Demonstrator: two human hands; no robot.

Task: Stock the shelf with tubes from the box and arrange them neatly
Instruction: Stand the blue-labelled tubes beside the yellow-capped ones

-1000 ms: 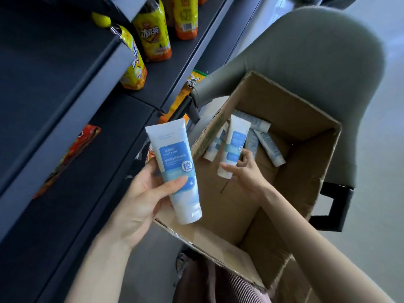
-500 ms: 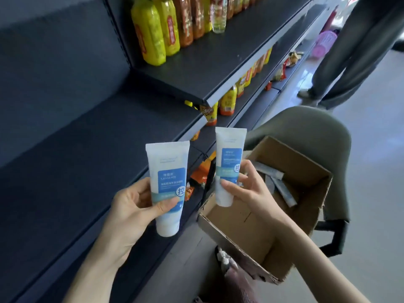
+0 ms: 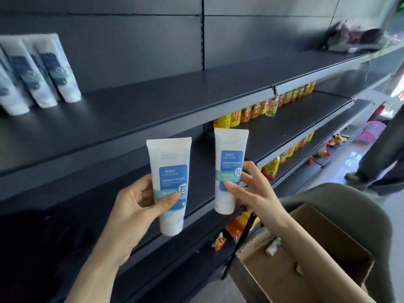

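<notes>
While thumb and curled fingers (image 3: 168,201) pinch each label, the left hand (image 3: 135,206) and right hand (image 3: 251,189) hold the left tube (image 3: 170,171) and right tube (image 3: 229,162) upright, caps down, before the shelf (image 3: 175,101) front edge. This probably readies them to stand beside the row of tubes (image 3: 43,71) at its left end. The box (image 3: 323,237) waits below.

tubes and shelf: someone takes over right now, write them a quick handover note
Left hand holds the first tube upright, cap down.
Right hand pinches the second tube, also cap down.
Both tubes are in front of the shelves, not yet placed.
Done: a row of tubes stands at the left of the upper shelf.
Left: set these two beside that row, then take more from the box, where at least one spare tube shows.
</notes>
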